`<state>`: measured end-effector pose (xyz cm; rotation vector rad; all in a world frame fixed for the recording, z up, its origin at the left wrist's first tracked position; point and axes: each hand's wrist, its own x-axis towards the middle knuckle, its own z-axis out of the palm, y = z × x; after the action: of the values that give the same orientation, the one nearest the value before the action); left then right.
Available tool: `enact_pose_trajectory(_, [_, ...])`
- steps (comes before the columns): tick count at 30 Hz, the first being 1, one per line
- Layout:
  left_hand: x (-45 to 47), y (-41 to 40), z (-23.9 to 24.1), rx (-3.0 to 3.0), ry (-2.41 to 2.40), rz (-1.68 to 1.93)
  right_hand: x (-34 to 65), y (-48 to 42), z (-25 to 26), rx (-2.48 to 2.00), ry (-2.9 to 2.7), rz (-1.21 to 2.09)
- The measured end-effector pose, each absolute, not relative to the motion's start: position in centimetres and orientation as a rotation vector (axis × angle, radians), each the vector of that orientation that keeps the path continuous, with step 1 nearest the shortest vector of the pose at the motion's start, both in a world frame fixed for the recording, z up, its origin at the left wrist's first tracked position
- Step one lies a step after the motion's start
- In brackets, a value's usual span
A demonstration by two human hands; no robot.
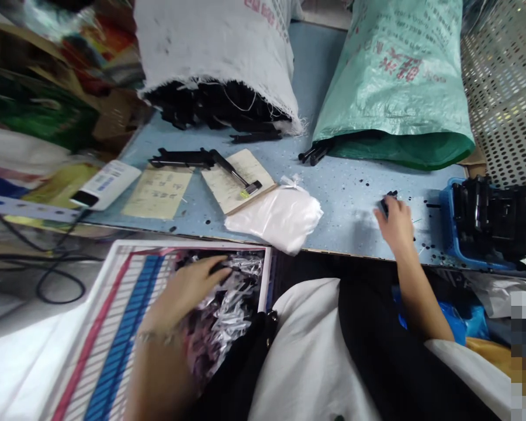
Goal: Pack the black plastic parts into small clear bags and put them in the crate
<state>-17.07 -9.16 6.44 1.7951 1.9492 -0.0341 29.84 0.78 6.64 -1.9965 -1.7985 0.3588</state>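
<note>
My right hand [398, 225] rests at the blue table's front right, its fingers closed around a small black plastic part [384, 204]. Most of that part is hidden under the fingers. Over a white-rimmed crate [266, 280] at the lower left reaches my left hand [197, 286], blurred by motion. Its thumb and forefinger are stretched out and apart, and I see nothing clearly held between them. Below it lie many small clear plastic bags [234, 310] with dark contents. Near the right hand stands a blue basket [449, 228] full of black plastic parts [495, 216].
A white woven sack [214, 47] and a green sack [403, 76] lie open toward me with black parts at their mouths. White plastic bags [276, 216], a notepad [234, 175], a yellow note [158, 190], a black long part [182, 158] and a white box [107, 184] lie on the table [346, 199].
</note>
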Motion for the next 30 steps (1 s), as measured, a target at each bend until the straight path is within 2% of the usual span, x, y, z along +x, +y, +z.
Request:
enact_pose_trajectory(2, [-19.4, -7.9, 4.2, 1.595, 2.193, -0.242, 32.4, 2.6, 5.4, -2.214, -1.843, 0.08])
enact_pose_trajectory(4, [-19.6, -6.9, 2.8, 1.504, 2.393, -0.266, 33.3, 3.2, 4.4, -2.221, -2.011, 0.017])
enact_pose_trajectory(7, [-15.8, -6.0, 2.9, 1.652, 2.535, 0.19, 32.1, 2.0, 3.6, -1.937, -2.269, 0.059])
enact_pose_trajectory(10, [-8.8, -4.8, 3.6, 1.924, 2.226, 0.692, 30.4, 0.3, 3.6, -1.742, -2.303, 0.16])
enact_pose_trajectory(14, [-1.1, -2.3, 2.9, 2.225, 1.751, 0.64, 29.4, -0.5, 4.1, -1.639, -2.166, 0.388])
enact_pose_trajectory(18, [-0.2, -0.4, 2.2, 2.066, 1.636, 0.663, 29.8, -0.8, 4.4, -1.921, -1.921, 0.459])
enact_pose_trajectory(21, [-1.7, 0.0, 2.5, 1.785, 1.593, 0.839, 30.7, -0.5, 4.0, -2.129, -1.731, 0.726])
enact_pose_trajectory(23, [-2.3, -0.2, 2.8, 1.631, 1.622, 0.89, 30.9, -0.1, 3.4, -2.091, -1.569, 0.938])
enact_pose_trajectory(27, [-2.1, -0.9, 3.0, 1.546, 1.694, 0.915, 29.1, -0.4, 2.7, -1.658, -1.013, 1.487])
enact_pose_trajectory(30, [-2.1, -1.4, 2.9, 1.787, 1.627, 0.926, 26.3, -2.2, 2.8, -1.288, -0.697, 1.83])
